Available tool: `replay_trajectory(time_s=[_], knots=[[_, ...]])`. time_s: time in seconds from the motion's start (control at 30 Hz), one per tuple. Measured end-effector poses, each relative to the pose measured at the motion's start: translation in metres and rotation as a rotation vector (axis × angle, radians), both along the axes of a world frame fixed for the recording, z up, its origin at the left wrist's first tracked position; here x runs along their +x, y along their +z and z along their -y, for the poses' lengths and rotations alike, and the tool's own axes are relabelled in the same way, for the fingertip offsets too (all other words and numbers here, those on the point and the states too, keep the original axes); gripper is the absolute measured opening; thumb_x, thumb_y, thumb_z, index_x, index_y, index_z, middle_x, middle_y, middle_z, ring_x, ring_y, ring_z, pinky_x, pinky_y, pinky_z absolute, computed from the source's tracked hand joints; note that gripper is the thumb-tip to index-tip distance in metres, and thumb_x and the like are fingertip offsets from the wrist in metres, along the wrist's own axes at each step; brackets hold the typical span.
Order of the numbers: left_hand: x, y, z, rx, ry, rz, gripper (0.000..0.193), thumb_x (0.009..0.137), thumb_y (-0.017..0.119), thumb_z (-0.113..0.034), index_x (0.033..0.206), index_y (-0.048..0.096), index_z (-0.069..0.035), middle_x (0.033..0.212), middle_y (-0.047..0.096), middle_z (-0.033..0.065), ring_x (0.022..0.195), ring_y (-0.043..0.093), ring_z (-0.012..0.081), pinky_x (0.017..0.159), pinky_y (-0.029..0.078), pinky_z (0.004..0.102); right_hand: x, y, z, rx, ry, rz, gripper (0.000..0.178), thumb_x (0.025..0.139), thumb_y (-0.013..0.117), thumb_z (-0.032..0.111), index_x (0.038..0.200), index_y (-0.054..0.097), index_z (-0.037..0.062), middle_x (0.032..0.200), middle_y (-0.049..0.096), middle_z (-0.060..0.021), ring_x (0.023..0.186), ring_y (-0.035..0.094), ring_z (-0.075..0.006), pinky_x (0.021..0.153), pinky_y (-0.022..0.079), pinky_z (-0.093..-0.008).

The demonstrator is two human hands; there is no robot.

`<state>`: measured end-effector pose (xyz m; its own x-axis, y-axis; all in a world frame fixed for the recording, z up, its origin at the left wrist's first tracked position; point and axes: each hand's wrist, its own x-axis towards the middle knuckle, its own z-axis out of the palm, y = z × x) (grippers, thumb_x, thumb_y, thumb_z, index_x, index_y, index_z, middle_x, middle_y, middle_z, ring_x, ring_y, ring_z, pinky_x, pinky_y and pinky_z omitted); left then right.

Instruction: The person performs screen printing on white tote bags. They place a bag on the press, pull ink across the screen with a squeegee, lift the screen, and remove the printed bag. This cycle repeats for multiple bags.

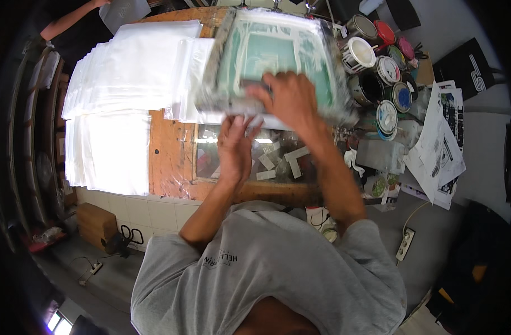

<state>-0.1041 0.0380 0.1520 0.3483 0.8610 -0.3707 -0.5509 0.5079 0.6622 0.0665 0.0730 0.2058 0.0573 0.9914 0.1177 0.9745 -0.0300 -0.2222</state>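
Observation:
A screen-printing frame (329, 72) with green mesh and white ink smears lies in front of me, blurred by motion. My right hand (291, 103) is closed over its near part, around what looks like a squeegee (248, 84), of which only a dark grey end shows. My left hand (234, 148) is at the frame's near edge with its fingers bent upward. Whatever sits between those fingers is hidden. Beside them, the edge of a white sheet (275, 123) shows under the frame.
Stacks of clear plastic bags (130, 72) cover the table's left side. Open ink cans (358, 54) crowd the right side, near loose printed papers (437, 151). A glass panel (255, 162) with tape pieces lies nearest me. Another person's arm (71, 21) holds a bag at far left.

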Motion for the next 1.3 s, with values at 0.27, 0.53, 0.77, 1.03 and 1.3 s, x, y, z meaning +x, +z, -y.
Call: replay_trajectory(time_s=[0.27,0.53,0.77,1.03,1.3], knots=[[-0.011,-0.098,-0.004,-0.527,0.004,-0.133,0.023,0.094,0.057,-0.024,0.114,0.055,-0.012,0.118,0.049,0.0106,0.121,0.050,0.0256,0.107,0.033,0.0664,-0.031,-0.118,0.046,-0.020,-0.057,-0.204,0.047,0.080,0.066,0.003,0.126,0.061,0.0129,0.106,0.065,-0.0075,0.105,0.062,-0.0298,0.086,0.041,-0.0500],[-0.011,-0.124,-0.004,-0.504,-0.012,-0.161,0.015,0.088,0.056,-0.021,0.097,0.054,-0.010,0.108,0.052,0.0101,0.116,0.053,0.0292,0.105,0.034,0.0654,-0.026,-0.149,0.027,0.080,-0.034,-0.061,0.056,0.074,0.062,-0.006,0.126,0.064,0.0139,0.118,0.066,-0.0108,0.113,0.060,-0.0311,0.095,0.036,-0.0511],[-0.012,-0.114,-0.005,-0.520,0.006,-0.189,0.008,0.086,0.058,-0.013,0.094,0.059,-0.010,0.102,0.058,0.0062,0.105,0.058,0.0232,0.092,0.040,0.0593,0.051,-0.155,-0.104,-0.036,-0.092,-0.032,0.050,0.078,0.065,-0.001,0.122,0.069,0.0197,0.101,0.073,-0.0071,0.101,0.068,-0.0293,0.083,0.044,-0.0541],[-0.020,-0.125,-0.001,-0.521,-0.044,-0.170,0.011,0.087,0.060,-0.014,0.096,0.055,-0.011,0.104,0.058,0.0077,0.108,0.058,0.0256,0.093,0.042,0.0586,0.075,-0.159,-0.128,-0.066,-0.097,-0.024,0.049,0.081,0.061,0.000,0.125,0.067,0.0188,0.111,0.071,-0.0079,0.108,0.066,-0.0308,0.088,0.045,-0.0574],[-0.022,-0.100,-0.011,-0.360,-0.084,-0.137,0.016,0.086,0.064,-0.015,0.097,0.053,-0.011,0.107,0.062,0.0093,0.111,0.060,0.0302,0.095,0.044,0.0558,-0.016,-0.091,0.029,-0.014,0.023,-0.152,0.052,0.075,0.062,-0.003,0.125,0.063,0.0113,0.117,0.065,-0.0124,0.112,0.060,-0.0327,0.092,0.038,-0.0517]])
